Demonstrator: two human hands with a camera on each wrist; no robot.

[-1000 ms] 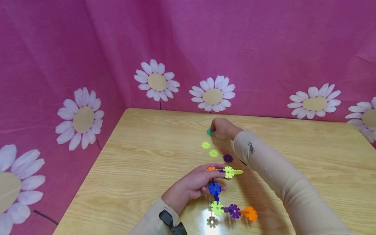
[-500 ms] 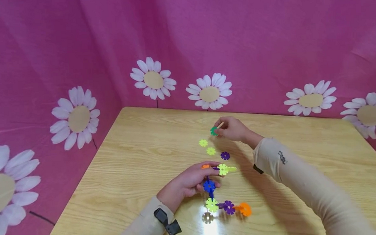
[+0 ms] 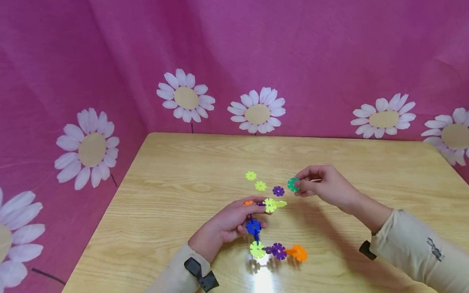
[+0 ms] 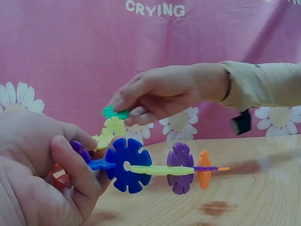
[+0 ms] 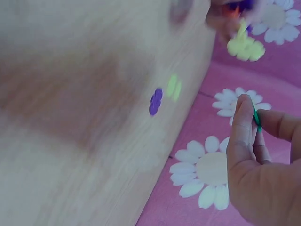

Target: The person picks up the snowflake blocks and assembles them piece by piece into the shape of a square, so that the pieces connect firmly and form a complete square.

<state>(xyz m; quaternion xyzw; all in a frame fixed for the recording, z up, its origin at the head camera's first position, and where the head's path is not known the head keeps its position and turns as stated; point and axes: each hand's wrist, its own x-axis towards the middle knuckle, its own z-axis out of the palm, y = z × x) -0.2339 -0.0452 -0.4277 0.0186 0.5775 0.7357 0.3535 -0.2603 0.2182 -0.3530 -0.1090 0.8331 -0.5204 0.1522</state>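
Observation:
Between thumb and fingers, my right hand point(image 3: 330, 186) pinches a green notched plastic disc point(image 3: 293, 184), raised over the table. My left hand point(image 3: 232, 217) grips a chain of interlocked notched discs at its upper corner. Along that chain I see an orange disc point(image 3: 248, 203), a yellow disc point(image 3: 270, 205), a blue disc point(image 3: 253, 227), a lower yellow-green disc point(image 3: 257, 249), a purple disc point(image 3: 279, 251) and an end orange disc point(image 3: 299, 253). In the left wrist view the green disc point(image 4: 115, 112) appears just above the chain's yellow end; whether they touch cannot be told there.
Loose on the wooden table point(image 3: 180, 167) lie a purple disc point(image 3: 278, 191) and two yellow discs, one nearer point(image 3: 260, 186) and one farther point(image 3: 250, 175). A pink curtain point(image 3: 313, 49) printed with white daisies stands behind and at the left of the table.
My right hand has lifted the green disc from the far part of the table and carried it nearer and to the right. The left hand keeps its grip on the chain.

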